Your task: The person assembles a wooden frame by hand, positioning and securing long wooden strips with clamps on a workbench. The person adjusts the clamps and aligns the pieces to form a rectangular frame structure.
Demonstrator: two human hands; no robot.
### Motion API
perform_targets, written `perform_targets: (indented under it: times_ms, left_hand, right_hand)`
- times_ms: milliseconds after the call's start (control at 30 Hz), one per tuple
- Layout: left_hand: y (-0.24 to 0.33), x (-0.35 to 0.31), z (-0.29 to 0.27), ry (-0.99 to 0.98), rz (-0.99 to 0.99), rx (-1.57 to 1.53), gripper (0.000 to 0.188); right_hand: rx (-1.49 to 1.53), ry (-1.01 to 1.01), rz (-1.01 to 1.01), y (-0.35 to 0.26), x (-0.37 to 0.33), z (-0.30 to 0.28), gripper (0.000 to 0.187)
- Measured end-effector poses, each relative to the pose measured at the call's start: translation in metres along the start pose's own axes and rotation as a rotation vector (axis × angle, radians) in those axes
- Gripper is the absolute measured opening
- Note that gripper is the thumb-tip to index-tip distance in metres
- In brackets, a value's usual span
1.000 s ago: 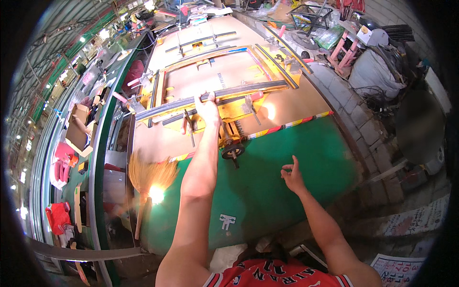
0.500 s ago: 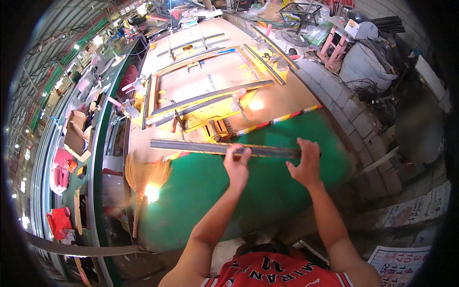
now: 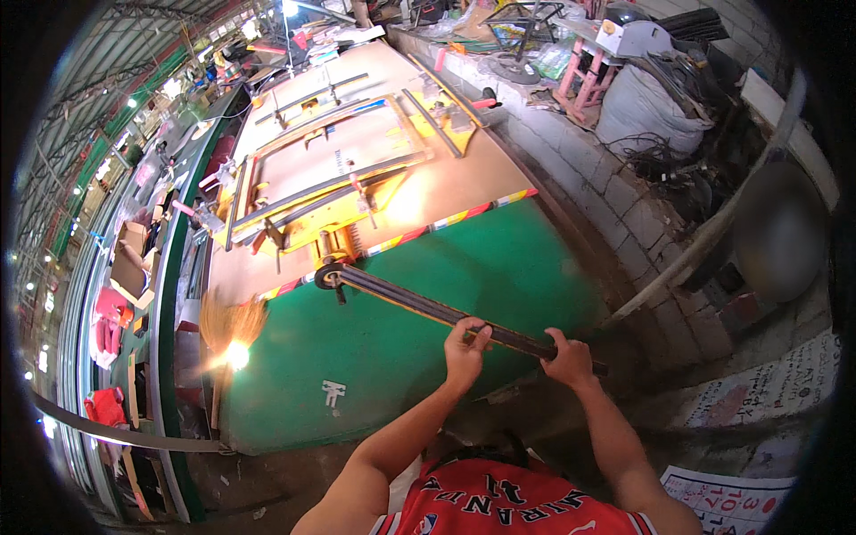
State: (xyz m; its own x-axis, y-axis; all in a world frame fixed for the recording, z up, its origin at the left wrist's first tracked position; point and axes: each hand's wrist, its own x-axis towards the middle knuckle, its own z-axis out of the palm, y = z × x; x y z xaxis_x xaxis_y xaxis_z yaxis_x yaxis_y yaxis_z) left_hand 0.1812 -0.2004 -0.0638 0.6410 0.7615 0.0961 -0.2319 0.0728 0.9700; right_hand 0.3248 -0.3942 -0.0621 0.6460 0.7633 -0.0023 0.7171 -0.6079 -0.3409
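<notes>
A long dark grey channel strip (image 3: 406,299) with yellowish edges slants over the green table top (image 3: 401,401). My left hand (image 3: 466,357) grips it right of its middle, thumb on top. Closed round it near its right end is my right hand (image 3: 569,358). The strip's far left end lies beside a round black wheel-like part (image 3: 328,276) at a yellow metal block (image 3: 337,245). Beyond, a rectangular frame (image 3: 330,183) lies in a yellow jig (image 3: 303,239) with clamps.
A straw broom (image 3: 230,325) leans at the table's left edge. A small white cut-out piece (image 3: 333,395) lies on the green surface. Boxes and red cloth (image 3: 105,406) fill the left bench. A filled white sack (image 3: 646,111) and a round grey disc (image 3: 777,232) stand at right.
The strip has turned from nearly level to slanting, its right end closer to me. My right hand, open beside it before, is now closed on it. The view has shifted right.
</notes>
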Motion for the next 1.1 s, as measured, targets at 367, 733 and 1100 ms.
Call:
perform_targets:
  times_ms: [367,733,1100]
  left_hand:
    - [0.031,0.002,0.043,-0.640,-0.331,0.478,0.028]
    - [0.073,0.036,0.069,-0.719,0.835,1.355,0.049]
    - [0.116,0.170,0.021,0.047,0.711,1.529,0.015]
  right_hand:
    - [-0.079,-0.047,0.328,0.079,-0.081,-0.025,0.071]
    - [0.001,0.111,0.237,0.037,-0.045,-0.077,0.070]
    - [1.047,0.996,0.168,0.192,0.017,-0.180,0.036]
